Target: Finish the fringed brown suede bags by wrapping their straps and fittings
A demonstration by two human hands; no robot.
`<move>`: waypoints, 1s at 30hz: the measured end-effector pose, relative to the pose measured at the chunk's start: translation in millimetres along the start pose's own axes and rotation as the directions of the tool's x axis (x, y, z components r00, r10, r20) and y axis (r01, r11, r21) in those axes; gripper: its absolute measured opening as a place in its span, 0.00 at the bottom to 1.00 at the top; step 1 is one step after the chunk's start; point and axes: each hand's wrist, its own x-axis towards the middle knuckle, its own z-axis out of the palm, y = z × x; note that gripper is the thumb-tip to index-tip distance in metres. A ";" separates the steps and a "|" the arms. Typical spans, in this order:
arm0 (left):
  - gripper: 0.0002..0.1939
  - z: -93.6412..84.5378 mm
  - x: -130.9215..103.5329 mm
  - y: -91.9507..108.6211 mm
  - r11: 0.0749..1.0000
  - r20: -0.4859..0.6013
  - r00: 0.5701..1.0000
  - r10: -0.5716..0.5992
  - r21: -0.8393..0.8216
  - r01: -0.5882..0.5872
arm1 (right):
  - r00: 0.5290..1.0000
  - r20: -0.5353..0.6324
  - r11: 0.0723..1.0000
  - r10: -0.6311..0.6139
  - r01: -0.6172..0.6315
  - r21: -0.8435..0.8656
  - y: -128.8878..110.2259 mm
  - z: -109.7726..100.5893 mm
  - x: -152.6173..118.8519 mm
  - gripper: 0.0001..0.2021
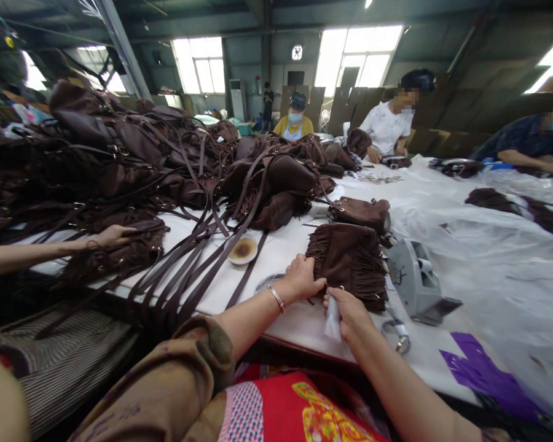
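Observation:
A dark brown fringed bag (349, 261) lies on the white table (276, 248) in front of me. My left hand (301, 277), with a silver bangle on its wrist, rests closed at the bag's left front edge, its fingers curled on the fringe. Close beside it, my right hand (348, 310) is closed on a translucent white plastic piece (332, 319), which hangs below the fingers. The fingertips meet near the bag's front edge. What exactly they pinch there is too small to tell.
A big pile of brown bags (133, 147) with long straps covers the left. A small dish (243, 250), a grey tape dispenser (417, 279), purple tape (488, 374) and plastic sheeting (483, 270) lie around. A neighbour's hand (115, 236) touches a bag at left; several people work beyond.

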 end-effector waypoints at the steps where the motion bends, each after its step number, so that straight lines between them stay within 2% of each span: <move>1: 0.26 0.1 -0.4 0.2 1.000 -0.001 1.000 0.010 0.013 -0.010 | 1.000 0.007 0.999 -0.019 0.019 -0.043 -0.9 -3.5 -0.9 0.06; 7: 0.18 4.3 -0.5 7.9 0.983 -0.045 0.988 0.148 0.117 -0.142 | 0.991 0.072 0.931 -0.112 0.130 -0.340 -7.2 -19.4 -4.6 0.07; 10: 0.17 7.0 0.2 9.5 0.984 -0.042 0.989 0.143 0.117 -0.137 | 0.985 0.101 0.878 -0.143 0.173 -0.446 -9.6 -24.0 -2.6 0.07; 15: 0.24 -2.9 0.8 -4.2 0.989 -0.060 0.990 0.131 -0.055 -0.134 | 0.959 0.166 0.736 -0.229 0.282 -0.616 -15.0 -40.4 -2.9 0.09; 19: 0.25 -19.1 -5.8 -16.6 0.950 -0.196 0.946 0.257 -0.127 -0.284 | 0.973 0.170 0.731 -0.154 0.228 -0.644 -20.5 -61.4 -6.8 0.11; 20: 0.25 -21.4 -9.1 -17.9 0.935 -0.209 0.928 0.309 -0.115 -0.337 | 0.962 0.175 0.678 -0.209 0.272 -0.683 -22.8 -66.2 -7.3 0.11; 21: 0.27 -22.5 -12.7 -18.5 0.919 -0.198 0.912 0.360 -0.094 -0.383 | 0.927 0.196 0.568 -0.320 0.353 -0.743 -25.5 -70.4 -7.5 0.10; 22: 0.29 -22.3 -16.3 -18.4 0.906 -0.166 0.900 0.403 -0.068 -0.418 | 0.857 0.246 0.398 -0.453 0.442 -0.804 -28.4 -73.7 -7.3 0.10; 23: 0.31 -20.9 -19.5 -18.0 0.900 -0.125 0.896 0.427 -0.037 -0.434 | 0.761 0.323 0.190 -0.563 0.500 -0.845 -31.2 -76.1 -6.7 0.10; 24: 0.34 -18.8 -21.7 -17.2 0.904 -0.085 0.901 0.425 -0.005 -0.427 | 0.665 0.412 -0.016 -0.623 0.516 -0.856 -33.5 -77.4 -5.7 0.12; 25: 0.37 -16.2 -22.7 -16.4 0.917 -0.054 0.916 0.398 0.024 -0.397 | 0.594 0.490 -0.185 -0.638 0.500 -0.846 -35.1 -77.6 -4.3 0.14; 26: 0.39 -13.7 -22.5 -15.6 0.935 -0.029 0.935 0.353 0.044 -0.352 | 0.554 0.544 -0.306 -0.630 0.466 -0.830 -35.8 -77.0 -2.4 0.16; 28: 0.42 -10.7 -18.6 -14.3 0.967 0.002 0.969 0.248 0.063 -0.248 | 0.543 0.603 -0.441 -0.585 0.410 -0.798 -34.9 -74.1 2.1 0.21; 30: 0.41 -12.2 -12.3 -12.8 0.981 0.014 0.984 0.179 0.073 -0.179 | 0.556 0.613 -0.483 -0.561 0.381 -0.788 -33.1 -71.0 6.5 0.25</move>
